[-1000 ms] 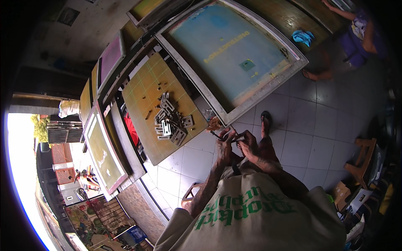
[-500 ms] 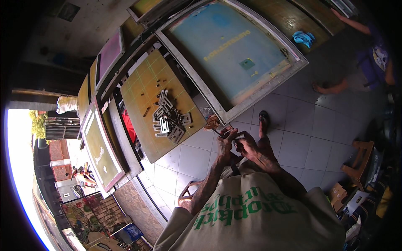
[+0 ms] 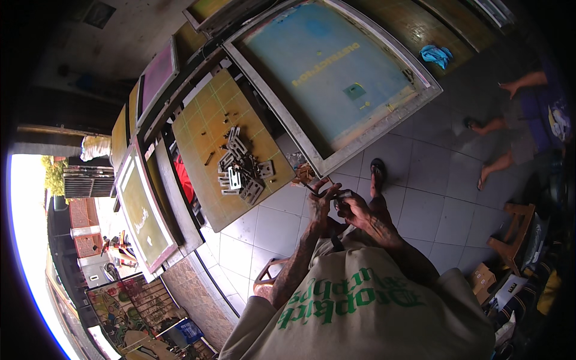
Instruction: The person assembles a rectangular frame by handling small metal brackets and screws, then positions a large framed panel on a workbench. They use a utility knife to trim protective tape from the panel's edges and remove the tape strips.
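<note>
Just past the near corner of the yellow-brown board (image 3: pixel 207 201), my two hands are close together over the floor. My left hand (image 3: pixel 320 203) is closed on a thin dark rod (image 3: pixel 309 188) whose end sticks out toward the board. Beside it, my right hand (image 3: pixel 359 213) has its fingers curled around a small metallic piece (image 3: pixel 344 195), mostly covered by the fingers. A heap of slotted metal brackets (image 3: pixel 234 178) lies on the board, with several small dark screws (image 3: pixel 209 158) scattered around it.
A large framed printing screen (image 3: pixel 336 78) with a blue mesh stands beyond my hands. Another framed screen (image 3: pixel 147 216) is at left. At right, another person (image 3: pixel 531 114) is on the tiled floor (image 3: pixel 414 210), near a wooden stool (image 3: pixel 513 237). A blue cloth (image 3: pixel 436 56) lies far right.
My hands have shifted slightly, and the metallic piece in my right hand shows less now. The person at right has moved, with both feet now showing. The bracket heap looks the same.
</note>
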Available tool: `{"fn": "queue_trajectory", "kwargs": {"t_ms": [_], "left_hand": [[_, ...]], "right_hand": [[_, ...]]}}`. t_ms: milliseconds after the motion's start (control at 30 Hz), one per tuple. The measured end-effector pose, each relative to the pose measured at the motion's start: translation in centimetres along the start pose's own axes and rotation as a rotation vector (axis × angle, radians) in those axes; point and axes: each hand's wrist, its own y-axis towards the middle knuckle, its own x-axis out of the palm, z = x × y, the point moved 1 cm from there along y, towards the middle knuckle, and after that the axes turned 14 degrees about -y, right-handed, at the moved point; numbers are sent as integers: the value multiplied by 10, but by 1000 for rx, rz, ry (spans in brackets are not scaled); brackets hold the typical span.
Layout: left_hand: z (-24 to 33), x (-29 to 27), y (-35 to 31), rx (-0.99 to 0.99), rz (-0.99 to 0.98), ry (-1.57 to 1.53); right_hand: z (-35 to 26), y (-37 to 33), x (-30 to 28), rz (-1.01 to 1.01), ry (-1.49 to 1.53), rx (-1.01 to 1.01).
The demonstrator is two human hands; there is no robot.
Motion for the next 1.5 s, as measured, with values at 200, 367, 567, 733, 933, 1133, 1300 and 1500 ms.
{"fn": "queue_trajectory", "kwargs": {"t_ms": [200, 367, 567, 733, 933, 1133, 1300, 1500], "left_hand": [[2, 5, -5, 17, 78, 91], [-1, 2, -2, -15, 91, 100], [4, -1, 0, -61, 80, 130], [-1, 2, -5, -37, 57, 26], [-2, -2, -6, -14, 73, 52], [-5, -1, 0, -29, 69, 41], [6, -1, -8, -75, 69, 80], [-6, -10, -2, 43, 22, 101]], "right_hand": [[-16, -18, 23, 85, -3, 48], [-15, -18, 19, 74, 14, 88], [-6, -11, 9, 33, 81, 43], [-3, -11, 8, 94, 52, 18], [6, -1, 5, 163, -52, -109], [-11, -20, 21, 157, 98, -2], [-1, -9, 10, 43, 80, -24], [-12, -19, 24, 21, 178, 51]]}}
